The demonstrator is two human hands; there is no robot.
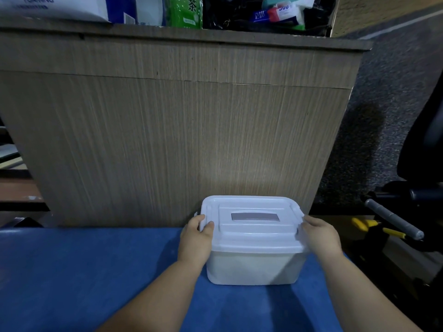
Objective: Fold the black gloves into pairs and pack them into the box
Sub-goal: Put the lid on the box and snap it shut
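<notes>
Head view: white box (pixel 251 267) sat on the blue table (pixel 84 271), right of centre, at the far edge against a wood panel (pixel 167 140). The lid (pixel 251 236) was on.

Left hand (pixel 196 236) gripped the lid's left edge, thumb on top and fingers curled over the side. Right hand (pixel 320 233) clasped the right edge the same way.

No black gloves in sight, and I couldn't tell what was in the box. My read: a lid step, either unlatching to start packing or snapping it closed. Can't say which. If opening, next move needs both side catches freed and the lid lifted evenly.

Writing: white bag (pixel 48 6) far left read "FOAMING". The green bottle (pixel 184 10) showed "茶". A packet (pixel 285 10) showed what looked like "500". The grey panel (pixel 255 216) on the lid was blank.
</notes>
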